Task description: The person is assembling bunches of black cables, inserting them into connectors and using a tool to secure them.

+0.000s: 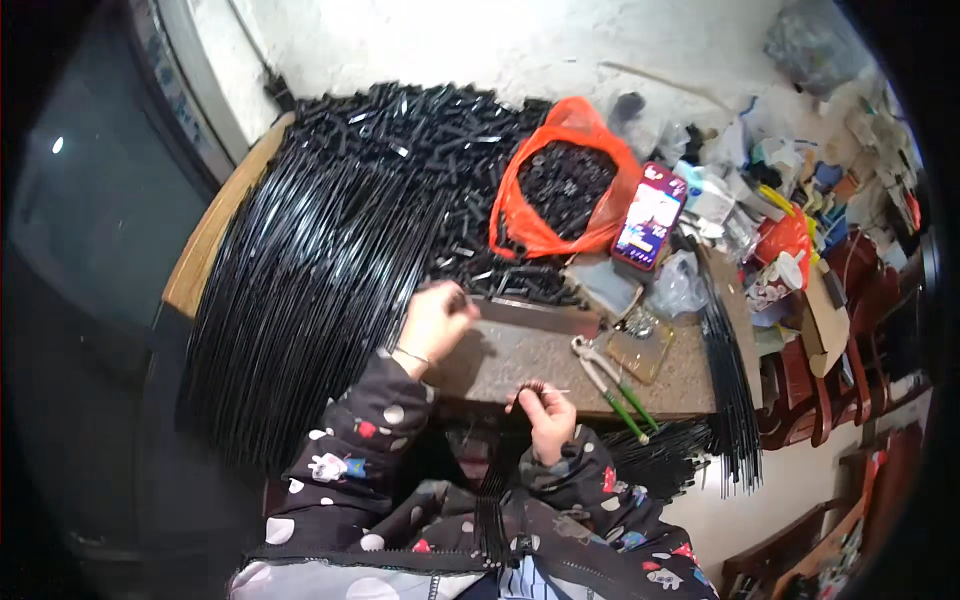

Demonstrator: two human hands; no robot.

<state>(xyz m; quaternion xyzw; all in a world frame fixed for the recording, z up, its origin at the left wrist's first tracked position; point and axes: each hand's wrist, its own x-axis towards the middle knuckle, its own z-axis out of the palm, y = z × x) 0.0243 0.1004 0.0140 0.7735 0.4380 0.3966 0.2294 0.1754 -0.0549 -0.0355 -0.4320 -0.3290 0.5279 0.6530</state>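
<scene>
Right hand (552, 425), fingers and thumb closed together on the upper part of a bundle of thin black rods (490, 515) at the near edge of the worktable (500, 370). We trace the bundle's long axis from this grip down toward the person's lap, its lower ends pointing at the body and lying a little to the left of the grip. A thin pale tip (561, 391) projects to the right from the fingers; we cannot tell what it belongs to.

Left hand (432, 325), beyond and to the left of the grip, fingers bent in beside a heap of short black pieces (400, 125); we cannot tell whether they clasp anything. Farther left of the grip we find a broad sheaf of black rods (310, 300), its long axis running from the heap toward the near side.

Containers: beyond the grip stands a red plastic bag (506, 210), its mouth wide, filled with small black parts (568, 185). Beyond and to the right of the grip we note a crumpled clear bag (680, 285), contents indistinct. Just right of the grip lie green-handled pincers (605, 378), handles pointing toward the near edge.
</scene>
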